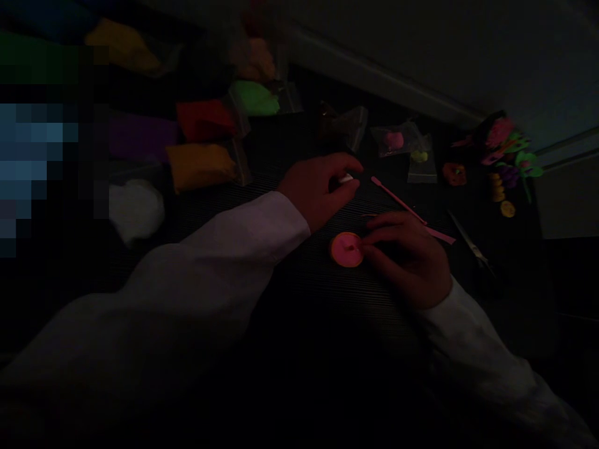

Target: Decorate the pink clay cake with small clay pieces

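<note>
The scene is dark. My left hand point(321, 187) is closed, with a small white lump point(345, 178) showing between its thumb and fingers. Below it on the table lies a round pink disc point(346, 248) with an orange rim and a small raised bit near its middle. My right hand point(407, 262) is closed in a pinch at the disc's right edge, fingertips touching the rim. Just beyond that hand lies a thin pink modelling tool point(397, 199) with a flat end. A flat pink strip point(440, 235) sticks out beside its knuckles.
Several bags of coloured clay, among them a red bag point(206, 120), an orange bag point(202, 166) and a green bag point(255, 98), lie at the back left. A white lump point(136, 211) is at left. Scissors point(470, 240) and small coloured clay flowers point(503, 140) lie at right.
</note>
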`<state>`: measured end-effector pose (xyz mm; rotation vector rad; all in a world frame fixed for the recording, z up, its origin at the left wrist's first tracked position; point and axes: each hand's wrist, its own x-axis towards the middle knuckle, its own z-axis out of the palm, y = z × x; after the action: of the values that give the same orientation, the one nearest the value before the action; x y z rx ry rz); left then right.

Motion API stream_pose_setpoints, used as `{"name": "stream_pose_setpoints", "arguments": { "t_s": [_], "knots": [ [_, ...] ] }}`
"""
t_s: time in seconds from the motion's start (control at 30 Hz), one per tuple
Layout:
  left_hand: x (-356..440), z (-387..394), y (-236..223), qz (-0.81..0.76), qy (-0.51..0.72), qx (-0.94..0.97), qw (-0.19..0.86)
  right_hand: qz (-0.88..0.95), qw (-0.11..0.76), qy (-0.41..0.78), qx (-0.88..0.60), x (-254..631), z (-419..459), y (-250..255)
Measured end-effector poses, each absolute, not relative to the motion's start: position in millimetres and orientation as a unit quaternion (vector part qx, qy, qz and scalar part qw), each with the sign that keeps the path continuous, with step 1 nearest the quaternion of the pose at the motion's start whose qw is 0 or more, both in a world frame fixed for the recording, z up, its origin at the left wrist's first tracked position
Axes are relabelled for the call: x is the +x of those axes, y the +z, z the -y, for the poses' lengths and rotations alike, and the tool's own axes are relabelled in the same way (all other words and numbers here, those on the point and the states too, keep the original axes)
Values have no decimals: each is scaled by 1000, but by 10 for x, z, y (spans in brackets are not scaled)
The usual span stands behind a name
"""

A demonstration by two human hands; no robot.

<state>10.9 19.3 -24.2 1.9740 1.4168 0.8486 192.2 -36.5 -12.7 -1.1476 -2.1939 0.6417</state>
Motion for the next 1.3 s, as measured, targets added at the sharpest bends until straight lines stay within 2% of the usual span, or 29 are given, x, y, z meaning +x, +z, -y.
{"name": "stream_pose_setpoints", "arguments": {
  "t_s": [0.2,0.53,1.3],
  "knots": [
    [109,-193,-247,-526,322,736,279,815,294,246,-435,1955,376,-102],
    [109,-191,-241,-522,324,734,289,851,272,172,-415,1956,437,-85],
    [105,-202,-241,-524,325,730,296,875,258,147,-382,1939,440,-82]
  ]
}}
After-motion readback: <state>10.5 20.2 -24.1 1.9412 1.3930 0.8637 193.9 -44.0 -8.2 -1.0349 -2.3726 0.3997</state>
